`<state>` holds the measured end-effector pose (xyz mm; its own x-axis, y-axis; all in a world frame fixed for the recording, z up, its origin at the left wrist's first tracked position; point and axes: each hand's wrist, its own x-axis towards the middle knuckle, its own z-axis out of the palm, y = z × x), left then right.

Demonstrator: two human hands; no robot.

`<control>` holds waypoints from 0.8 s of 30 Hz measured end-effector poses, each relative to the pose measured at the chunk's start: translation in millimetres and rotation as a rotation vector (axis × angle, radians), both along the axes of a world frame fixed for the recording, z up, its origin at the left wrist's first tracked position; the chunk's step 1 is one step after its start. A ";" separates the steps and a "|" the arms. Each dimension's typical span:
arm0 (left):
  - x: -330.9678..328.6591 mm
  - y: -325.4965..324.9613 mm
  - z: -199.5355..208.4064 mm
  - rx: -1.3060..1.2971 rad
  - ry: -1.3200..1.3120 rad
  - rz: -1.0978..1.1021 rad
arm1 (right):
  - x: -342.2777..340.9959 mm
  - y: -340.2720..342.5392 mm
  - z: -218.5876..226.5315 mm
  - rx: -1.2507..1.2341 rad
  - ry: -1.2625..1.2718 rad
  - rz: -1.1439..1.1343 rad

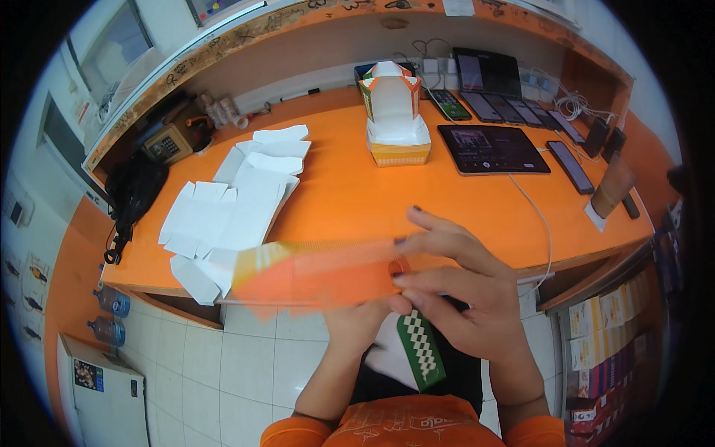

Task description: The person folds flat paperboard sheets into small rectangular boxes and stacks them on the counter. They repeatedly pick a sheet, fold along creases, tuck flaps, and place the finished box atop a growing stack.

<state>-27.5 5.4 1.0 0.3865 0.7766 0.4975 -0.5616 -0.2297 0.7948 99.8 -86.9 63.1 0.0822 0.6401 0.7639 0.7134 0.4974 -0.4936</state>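
Observation:
In front of my body, above the table's near edge, I hold a cardboard food carton (pixel 328 276), orange and yellow outside and blurred by motion. A green panel with a pale checked pattern (pixel 421 350) hangs down on its near side. My right hand (pixel 473 287) pinches the carton's right end between thumb and fingers, the index finger raised. Behind and beneath the carton, my left hand (pixel 352 320) grips it, with most of its fingers hidden. Flat white carton blanks (pixel 231 201) lie spread on the table at the left.
Folded cartons (pixel 398 141) stand stacked at the back of the orange table (pixel 335 194). To their right are a tablet (pixel 491 149), several phones (pixel 570 165), cables and a brown cup (pixel 612 186). A black bag (pixel 138 182) and a small safe (pixel 167 143) sit at the left.

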 end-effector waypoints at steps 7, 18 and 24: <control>-4.0 3.2 -11.3 0.033 0.015 -0.182 | 8.0 -10.4 -7.2 -0.290 0.381 0.146; -9.8 -4.8 28.8 -0.240 0.042 -0.037 | 5.6 -12.9 -1.0 -0.134 -0.229 -0.175; 1.2 -14.8 17.0 -0.114 0.004 -0.104 | 3.1 -10.3 -5.7 0.029 0.093 -0.199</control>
<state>-26.4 -9.4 17.9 0.4691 0.7840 0.4065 -0.5747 -0.0785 0.8146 102.9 -97.2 57.4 0.2755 0.5825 0.7648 0.7513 0.3659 -0.5493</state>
